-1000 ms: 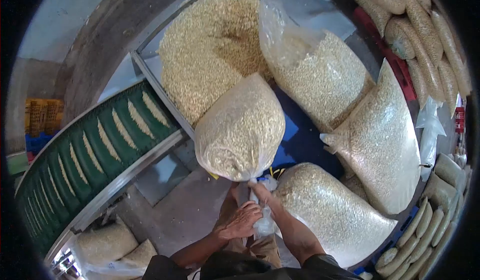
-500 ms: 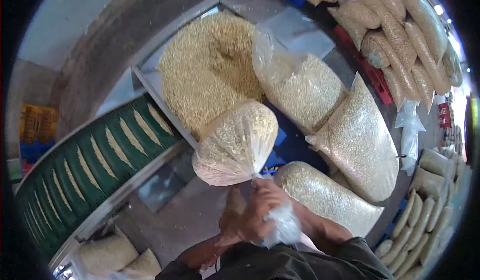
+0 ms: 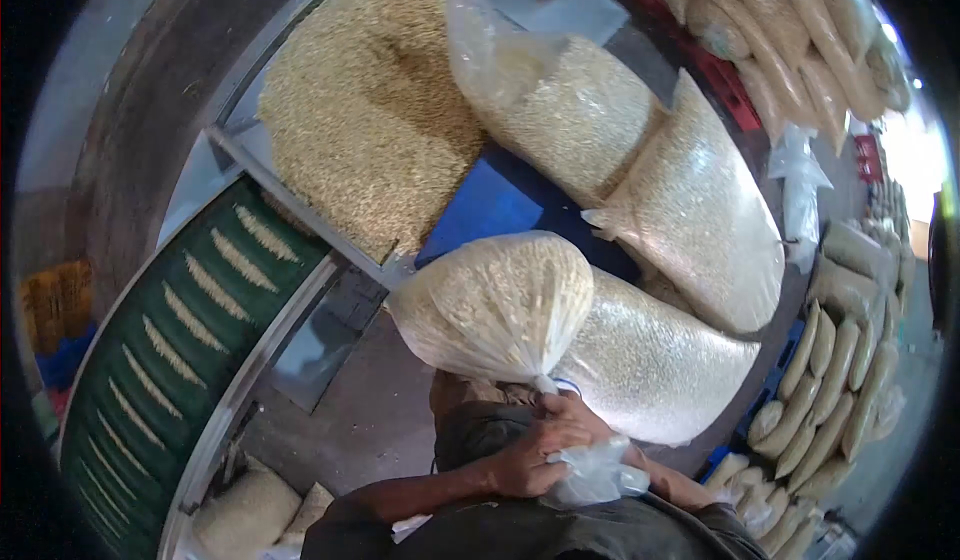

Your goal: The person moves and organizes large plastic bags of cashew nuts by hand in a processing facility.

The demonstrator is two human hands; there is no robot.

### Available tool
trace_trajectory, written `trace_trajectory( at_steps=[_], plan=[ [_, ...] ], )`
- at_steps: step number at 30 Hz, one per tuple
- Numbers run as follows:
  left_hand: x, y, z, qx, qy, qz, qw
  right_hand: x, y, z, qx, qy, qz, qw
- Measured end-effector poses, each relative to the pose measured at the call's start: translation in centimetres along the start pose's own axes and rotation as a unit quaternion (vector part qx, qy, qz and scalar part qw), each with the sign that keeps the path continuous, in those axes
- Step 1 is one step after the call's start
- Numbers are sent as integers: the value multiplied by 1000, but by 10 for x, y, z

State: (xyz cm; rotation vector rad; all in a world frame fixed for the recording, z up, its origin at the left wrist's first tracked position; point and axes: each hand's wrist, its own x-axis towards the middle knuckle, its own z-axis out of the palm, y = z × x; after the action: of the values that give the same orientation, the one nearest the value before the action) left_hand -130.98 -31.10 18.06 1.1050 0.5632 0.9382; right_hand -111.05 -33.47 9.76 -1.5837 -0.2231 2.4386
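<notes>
Both my hands are closed round the gathered neck of a clear plastic bag [image 3: 500, 305] full of pale, grain-like pieces. My left hand [image 3: 530, 462] wraps the neck on the left, and my right hand [image 3: 582, 420] grips beside it, partly overlapping. Loose crumpled plastic [image 3: 595, 475] sticks out below my fingers. The bulging end of the bag points away from me, in front of my body. Behind and to the right of it lies another full bag [image 3: 665, 360], partly covered by the held one.
A heap of the pale pieces [image 3: 360, 110] fills a metal-edged tray. A green ridged conveyor belt [image 3: 150, 370] carries strips of them on the left. Two full bags [image 3: 700, 210] [image 3: 570, 110] rest on a blue pallet [image 3: 500, 200]. Stacked sacks [image 3: 780, 40] stand at right.
The held bag has come off the edge of the heap towards me and slightly right, uncovering the blue surface. The whole view has shifted; both hands still grip the neck.
</notes>
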Motion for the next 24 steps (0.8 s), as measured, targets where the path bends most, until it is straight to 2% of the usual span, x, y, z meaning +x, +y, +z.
trace_trajectory(
  at_steps=[1,2,4,5,7,8,10,12,13,14,15,16,17,18,20,22,23,24],
  plan=[
    [2,8,-1,21,23,16,999,-17,-40,40,46,28,47,997],
    [2,7,-3,22,7,15,1000,-11,-50,44,57,31,37,997],
    [3,4,-17,72,-57,-3,996,2,-59,51,-60,-39,-3,997],
    [6,12,-25,117,-66,-35,990,2,-71,58,-49,-36,-9,998],
    [7,19,-32,157,-87,-45,983,-6,-90,75,-174,-66,-149,971],
    [10,24,-41,196,-92,-54,975,11,-90,73,-155,-58,-148,975],
    [0,35,-61,135,-45,-123,982,44,-53,64,-111,-10,-63,992],
    [-14,26,-97,78,76,-154,982,41,-64,68,-112,10,-65,991],
    [-29,11,-112,82,71,-155,982,32,-73,69,-124,33,-75,989],
    [-47,-22,-127,-74,182,-261,945,26,-78,67,-118,44,-89,988],
    [-49,-48,-131,-229,273,-355,864,20,-82,66,-187,0,-101,977],
    [-34,-63,-124,-235,235,-351,875,13,-86,61,-256,-31,-110,960],
    [-17,-79,-116,-218,263,-460,820,9,-84,55,-250,8,-129,960],
    [2,-96,-109,-186,285,-561,755,9,-80,50,-301,-12,-186,935],
    [12,-134,-79,-170,334,-463,803,8,-73,33,-404,-64,-271,871],
    [21,-123,-48,-291,388,-419,768,-10,-80,2,-428,-42,-285,856],
    [-14,-162,-79,-307,331,-436,779,-18,-85,-15,-453,-45,-299,839],
    [-51,-201,-111,-319,278,-452,785,-16,-91,-46,-494,-9,-277,824]
  ],
)
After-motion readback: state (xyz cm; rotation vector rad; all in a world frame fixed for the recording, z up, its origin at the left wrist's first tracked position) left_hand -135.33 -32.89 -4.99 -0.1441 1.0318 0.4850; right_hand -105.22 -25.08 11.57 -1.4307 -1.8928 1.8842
